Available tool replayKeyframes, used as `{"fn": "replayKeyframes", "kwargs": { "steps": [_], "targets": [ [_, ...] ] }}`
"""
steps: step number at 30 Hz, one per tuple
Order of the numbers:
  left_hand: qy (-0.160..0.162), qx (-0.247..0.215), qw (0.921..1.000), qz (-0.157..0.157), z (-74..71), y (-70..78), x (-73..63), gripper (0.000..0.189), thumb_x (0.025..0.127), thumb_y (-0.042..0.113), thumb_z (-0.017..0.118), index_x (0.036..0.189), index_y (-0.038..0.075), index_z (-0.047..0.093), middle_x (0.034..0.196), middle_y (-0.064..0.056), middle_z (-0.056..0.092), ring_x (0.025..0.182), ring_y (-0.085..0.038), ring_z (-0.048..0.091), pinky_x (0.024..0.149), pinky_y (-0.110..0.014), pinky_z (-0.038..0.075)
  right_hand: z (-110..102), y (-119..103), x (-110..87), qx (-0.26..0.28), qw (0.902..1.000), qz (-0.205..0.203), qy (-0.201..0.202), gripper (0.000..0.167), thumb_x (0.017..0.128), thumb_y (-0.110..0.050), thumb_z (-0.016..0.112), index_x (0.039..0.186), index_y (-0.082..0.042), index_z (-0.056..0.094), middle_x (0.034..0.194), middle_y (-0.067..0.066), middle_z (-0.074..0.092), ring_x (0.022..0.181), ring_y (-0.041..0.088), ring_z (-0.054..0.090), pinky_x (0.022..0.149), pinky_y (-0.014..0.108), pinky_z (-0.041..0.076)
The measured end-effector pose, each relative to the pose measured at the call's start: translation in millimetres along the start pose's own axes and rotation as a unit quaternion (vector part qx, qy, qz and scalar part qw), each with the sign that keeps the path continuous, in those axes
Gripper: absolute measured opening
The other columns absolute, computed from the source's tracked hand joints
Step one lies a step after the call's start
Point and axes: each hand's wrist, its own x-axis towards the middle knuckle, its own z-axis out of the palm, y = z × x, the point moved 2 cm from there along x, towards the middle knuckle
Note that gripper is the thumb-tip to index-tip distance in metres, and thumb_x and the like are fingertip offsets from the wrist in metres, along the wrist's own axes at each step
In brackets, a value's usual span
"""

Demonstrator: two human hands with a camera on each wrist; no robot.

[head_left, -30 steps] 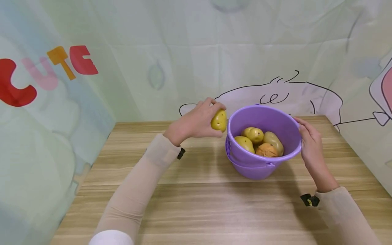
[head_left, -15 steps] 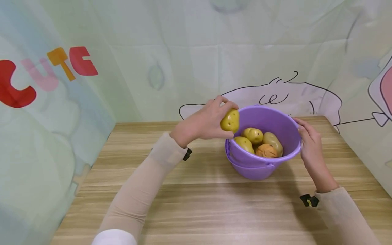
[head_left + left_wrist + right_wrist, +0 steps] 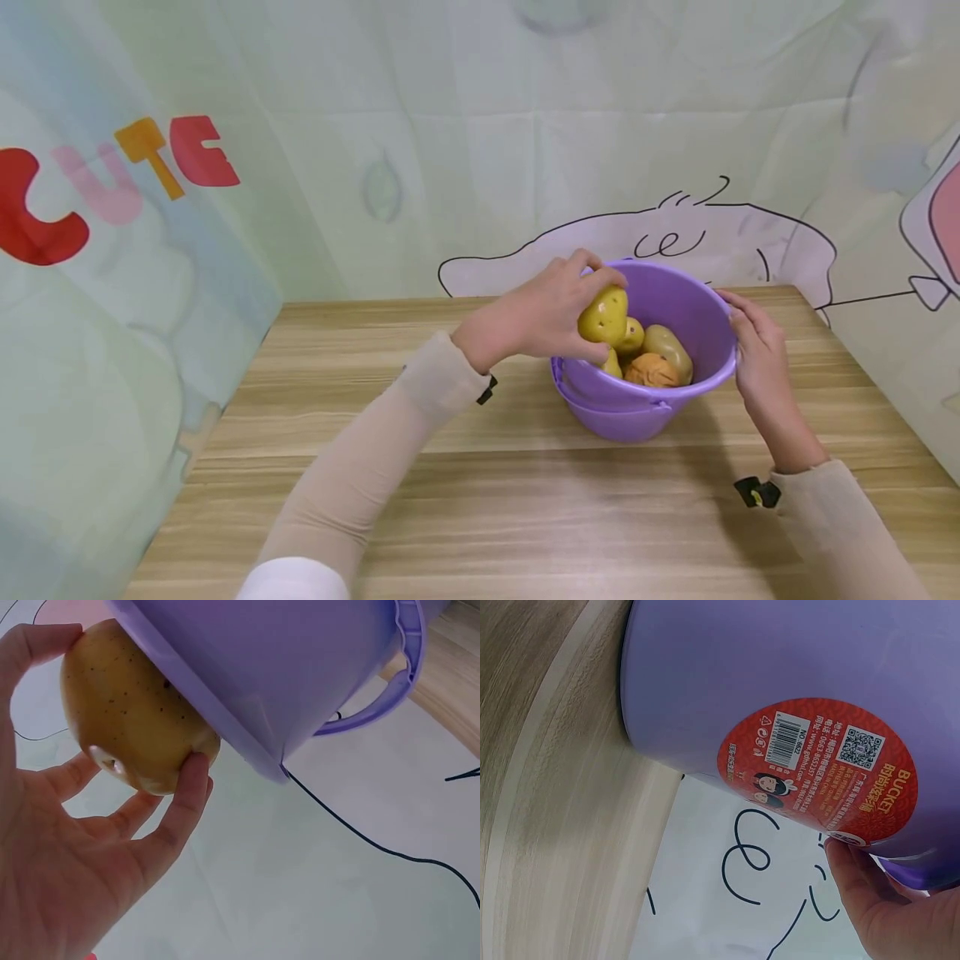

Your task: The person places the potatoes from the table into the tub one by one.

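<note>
A yellow, dark-speckled potato [image 3: 604, 317] is gripped between the thumb and fingers of my left hand [image 3: 543, 312], at the left rim of a purple bucket [image 3: 626, 423]. The left wrist view shows the same potato [image 3: 131, 705] against the bucket's rim [image 3: 202, 694]. My right hand [image 3: 761, 367] holds the bucket's right rim, thumb on the near side. Inside the bucket lie a yellow potato [image 3: 632, 337], a paler tan potato [image 3: 667, 350] and a wrinkled orange-brown item [image 3: 652, 370]. Another yellow potato [image 3: 612, 364] is mostly hidden behind my left thumb.
The bucket stands on a wood-grain table [image 3: 480, 508]. Its handle [image 3: 611, 406] hangs down along the near side. A printed cloth backdrop [image 3: 480, 183] rises behind the table's far edge. A red label [image 3: 817, 772] is on the bucket's side.
My left hand has carried the potato rightward and slightly down, from beside the bucket to over its left rim. The right hand and bucket have stayed in place.
</note>
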Motion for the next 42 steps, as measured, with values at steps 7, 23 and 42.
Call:
{"fn": "replayKeyframes", "kwargs": {
  "steps": [7, 23, 42],
  "targets": [
    [0.004, -0.006, 0.9998, 0.018, 6.7, 6.4, 3.4, 0.068, 0.08, 0.041, 0.075, 0.14, 0.021, 0.048, 0.137, -0.009, 0.037, 0.113, -0.027, 0.043, 0.083, -0.029, 0.046, 0, 1, 0.0, -0.001, 1.0, 0.003, -0.001, 0.043, 0.108, -0.022, 0.036, 0.139, 0.002, 0.054, 0.12, -0.008, 0.059, 0.106, 0.005, 0.055, 0.083, 0.013, 0.046],
    [-0.002, -0.002, 0.999, 0.044, 16.8, 14.8, 10.9, 0.07, 0.082, 0.038, 0.075, 0.143, 0.018, 0.047, 0.138, -0.008, 0.038, 0.113, -0.022, 0.045, 0.083, -0.024, 0.047, 0, 1, 0.5, -0.011, 0.9999, 0.006, -0.002, 0.044, 0.108, -0.023, 0.035, 0.139, 0.002, 0.054, 0.123, -0.006, 0.059, 0.108, 0.006, 0.054, 0.084, 0.013, 0.045],
    [0.019, 0.011, 0.998, 0.059, 14.7, 9.8, 3.7, 0.056, 0.09, 0.037, 0.068, 0.14, 0.018, 0.05, 0.137, -0.005, 0.041, 0.117, -0.022, 0.044, 0.096, -0.028, 0.04, 0, 1, 0.4, -0.005, 1.0, 0.004, -0.001, 0.043, 0.108, -0.023, 0.035, 0.139, 0.002, 0.054, 0.121, -0.008, 0.059, 0.106, 0.006, 0.054, 0.083, 0.013, 0.045]
  ]
}}
